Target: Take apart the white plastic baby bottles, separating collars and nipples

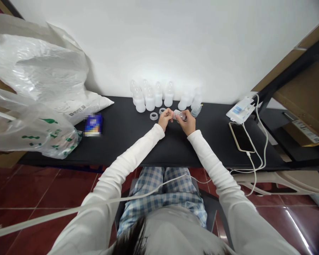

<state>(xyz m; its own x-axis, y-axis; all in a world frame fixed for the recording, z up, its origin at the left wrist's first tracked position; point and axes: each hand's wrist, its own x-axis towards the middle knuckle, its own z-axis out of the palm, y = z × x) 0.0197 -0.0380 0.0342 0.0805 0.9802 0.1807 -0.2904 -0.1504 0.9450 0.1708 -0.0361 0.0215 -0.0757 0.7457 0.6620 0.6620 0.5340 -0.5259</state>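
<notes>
Two bare hands meet in the head view, just above the tabletop (122, 136), approx. midway between its L and R ends. The R hand (187, 123) holds a small clear piece w/ a whitish end (179, 114), fingers wrapped round it. The L hand (165, 119) has its fingertips drawn narrow at the piece's L end; can't tell if they grip it or only touch.

Approx. six white bottles (150, 99) w/ clear domes stand upright along the back edge, L of center; these look complete, as far as I can judge. Further R, also by the back edge, a few white bodies (183, 102) stand grouped; glare hides their tops, so can't tell if they're done. A clear bottle (196, 111) w/ a yellowish tip is just in front of them.

Two loose rings (154, 116) lie between the domed bottles and the L hand, not fitted to anything. So, my guess: work's partway, w/ the held piece unfinished. Phone (241, 137) lies nr. the R end.
</notes>
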